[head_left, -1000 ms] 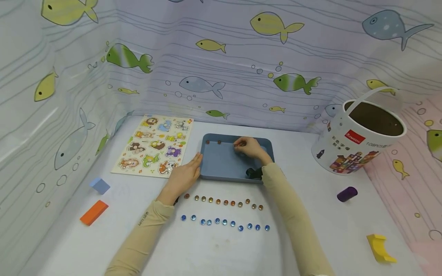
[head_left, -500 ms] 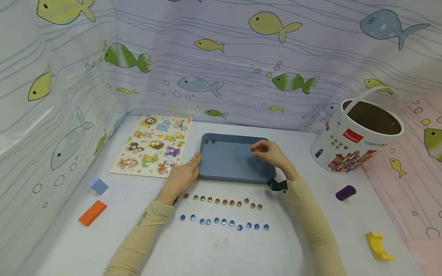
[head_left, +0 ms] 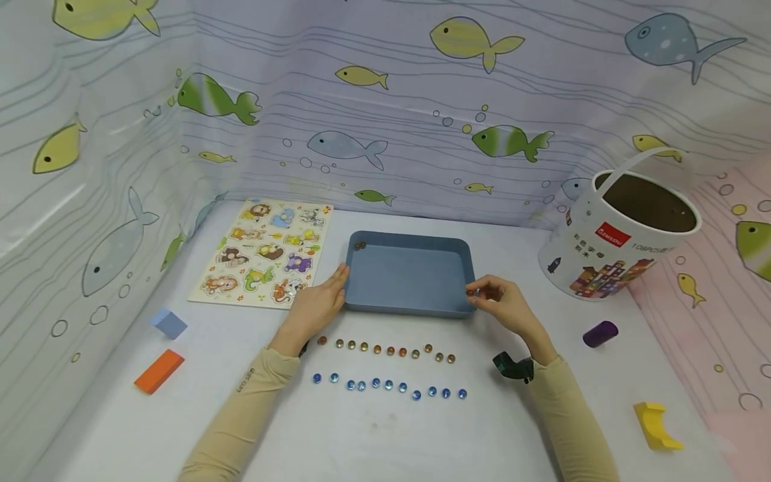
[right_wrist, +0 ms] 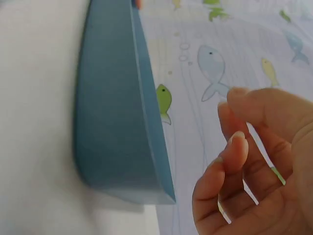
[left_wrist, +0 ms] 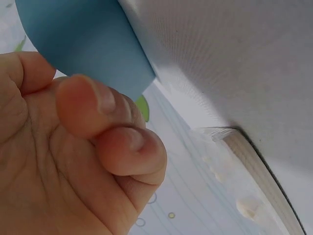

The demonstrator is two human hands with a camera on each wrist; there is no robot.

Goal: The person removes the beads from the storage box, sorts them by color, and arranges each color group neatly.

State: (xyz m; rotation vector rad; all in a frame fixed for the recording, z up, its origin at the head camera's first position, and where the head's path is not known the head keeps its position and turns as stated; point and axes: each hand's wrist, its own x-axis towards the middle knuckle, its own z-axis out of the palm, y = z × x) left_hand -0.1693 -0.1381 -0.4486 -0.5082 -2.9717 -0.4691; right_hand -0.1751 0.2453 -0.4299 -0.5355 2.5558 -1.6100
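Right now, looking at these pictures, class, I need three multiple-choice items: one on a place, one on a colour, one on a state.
1. Where is the purple cylinder block? A in the tray; B on the table right of the tray; C on the puzzle board.
2. What colour is the nearer row of glass beads? A blue; B green; C yellow.
3. What does the left hand do? A lifts the bucket; B rests against the blue rectangular plastic tray; C holds the orange block.

B: it lies by the white bucket. A: blue row. B: fingers at the tray's left edge.
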